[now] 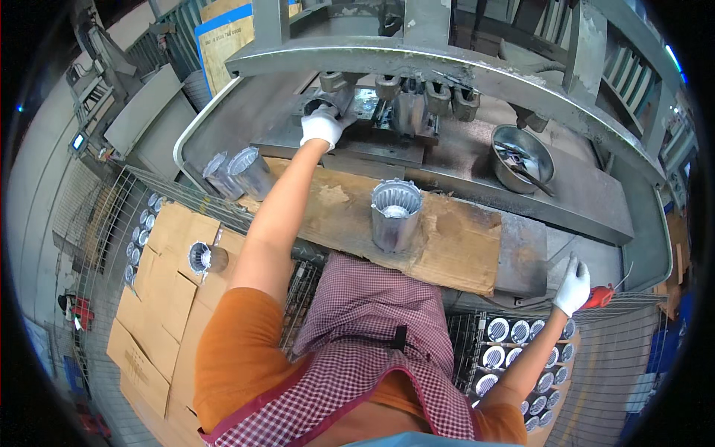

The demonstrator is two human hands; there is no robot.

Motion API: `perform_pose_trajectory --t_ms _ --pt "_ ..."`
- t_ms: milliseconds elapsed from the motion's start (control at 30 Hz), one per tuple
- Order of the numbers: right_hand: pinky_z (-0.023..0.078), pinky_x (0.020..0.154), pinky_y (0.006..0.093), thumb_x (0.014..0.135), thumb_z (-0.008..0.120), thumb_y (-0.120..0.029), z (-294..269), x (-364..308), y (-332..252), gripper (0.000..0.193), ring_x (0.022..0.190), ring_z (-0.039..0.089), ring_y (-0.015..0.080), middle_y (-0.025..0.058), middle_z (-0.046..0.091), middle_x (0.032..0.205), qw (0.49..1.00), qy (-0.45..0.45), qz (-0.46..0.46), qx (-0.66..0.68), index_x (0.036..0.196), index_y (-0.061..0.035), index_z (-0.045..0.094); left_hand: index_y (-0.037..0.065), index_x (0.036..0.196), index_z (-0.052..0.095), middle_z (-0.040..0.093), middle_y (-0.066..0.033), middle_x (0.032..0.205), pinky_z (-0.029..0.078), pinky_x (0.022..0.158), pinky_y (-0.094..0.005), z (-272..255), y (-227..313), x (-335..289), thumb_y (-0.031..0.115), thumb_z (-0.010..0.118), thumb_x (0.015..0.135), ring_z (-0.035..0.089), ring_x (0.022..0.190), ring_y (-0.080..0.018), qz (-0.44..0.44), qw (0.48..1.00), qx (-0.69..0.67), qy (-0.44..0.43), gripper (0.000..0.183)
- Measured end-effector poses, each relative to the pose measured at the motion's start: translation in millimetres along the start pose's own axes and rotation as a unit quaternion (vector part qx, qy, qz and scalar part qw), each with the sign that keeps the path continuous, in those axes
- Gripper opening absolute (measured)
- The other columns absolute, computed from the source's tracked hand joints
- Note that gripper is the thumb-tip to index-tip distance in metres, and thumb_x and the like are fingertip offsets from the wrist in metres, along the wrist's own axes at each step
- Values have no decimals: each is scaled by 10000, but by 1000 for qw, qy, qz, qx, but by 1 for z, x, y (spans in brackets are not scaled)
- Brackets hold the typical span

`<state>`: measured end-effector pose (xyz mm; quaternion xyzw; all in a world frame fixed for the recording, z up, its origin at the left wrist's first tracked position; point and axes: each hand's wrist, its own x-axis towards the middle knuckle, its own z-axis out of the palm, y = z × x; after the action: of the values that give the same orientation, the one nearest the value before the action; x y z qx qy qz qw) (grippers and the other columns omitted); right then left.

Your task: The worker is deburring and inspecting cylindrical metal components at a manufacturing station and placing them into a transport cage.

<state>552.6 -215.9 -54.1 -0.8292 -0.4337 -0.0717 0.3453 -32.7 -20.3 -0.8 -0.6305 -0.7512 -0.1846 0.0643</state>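
My left hand (323, 128), in a white glove, reaches forward under the press and grips a grey metal cylinder housing (341, 99) lying on its side, its dark open end toward the left. Most of the fingertips are hidden behind it. My right hand (573, 287), also gloved, is out at the right edge of the bench with its fingers stretched upward and nothing visible in them. Beside it is a red-handled tool (600, 296). Another ribbed metal housing (395, 216) stands upright on the cardboard (465, 257) in front of me.
A metal bowl (523, 158) with loose pieces stands at the right under the press beam (447, 65). Two housings (251, 173) sit left of my forearm. Wire cages flank me: flattened cardboard (160, 298) with one housing (208, 258) at left, rows of housings (494, 357) at right.
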Motion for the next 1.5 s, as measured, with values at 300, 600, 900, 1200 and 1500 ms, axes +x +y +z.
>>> perform_pose_trajectory --t_ms 300,600,900,1200,1500 --pt "495 806 390 830 707 -312 -12 4 0 412 907 634 306 159 665 1037 966 204 -155 29 1083 9 654 63 1104 650 643 -183 1073 480 871 -432 -23 17 -30 704 584 721 600 1032 -352 -32 999 31 16 749" --pt "474 861 367 764 764 -258 -15 7 61 496 967 608 212 142 636 1082 973 190 92 97 1165 -21 591 53 1267 428 473 -186 1285 443 980 -401 65 76 -199 244 844 590 495 1192 -310 147 879 -424 163 817" --pt "510 738 320 846 592 -553 -43 -131 -62 576 803 651 221 125 672 1015 873 -425 -130 201 1226 -120 585 164 1025 632 565 -152 1163 460 881 -445 -25 189 -211 382 813 547 554 1056 -344 368 920 -124 -57 555" --pt "502 710 361 877 549 -546 -18 -155 -93 504 790 649 290 109 682 863 799 -558 -88 207 1041 -76 632 182 917 641 586 -169 1134 465 806 -475 -11 189 -227 322 794 566 585 991 -358 418 894 -130 92 408" --pt "489 824 392 898 471 -551 7 -153 -101 494 942 612 363 162 661 1017 849 -408 -326 77 1110 -135 630 114 649 554 636 -211 1042 533 745 -431 -12 159 -230 230 850 490 639 863 -382 391 857 -290 170 355"
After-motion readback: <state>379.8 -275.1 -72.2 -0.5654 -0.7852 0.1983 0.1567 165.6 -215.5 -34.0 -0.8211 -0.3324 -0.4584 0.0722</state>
